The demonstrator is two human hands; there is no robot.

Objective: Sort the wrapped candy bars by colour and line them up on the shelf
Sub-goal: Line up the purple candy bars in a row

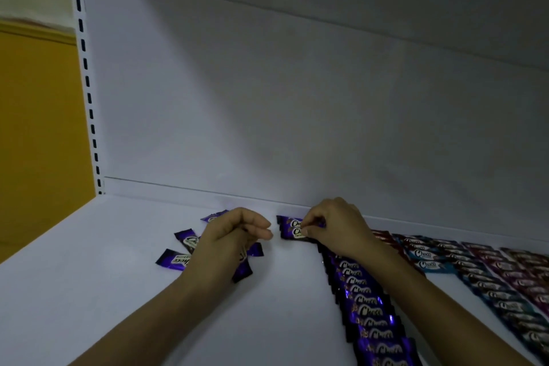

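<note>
A long row of purple candy bars (368, 309) runs from the shelf's front towards the back wall. At the row's far end lie two purple bars (289, 227), and my right hand (335, 226) pinches them with curled fingers. My left hand (234, 235) hovers over a loose heap of purple bars (175, 258) with its fingers curled; I see nothing held in it. Part of the heap is hidden under that hand.
To the right lie more rows: red bars (383, 236), light blue bars (427, 258), dark blue bars (502, 297) and magenta bars (525, 273). The white shelf (89, 276) meets a white back wall. A slotted upright (86, 74) stands at the left, with a yellow wall beyond.
</note>
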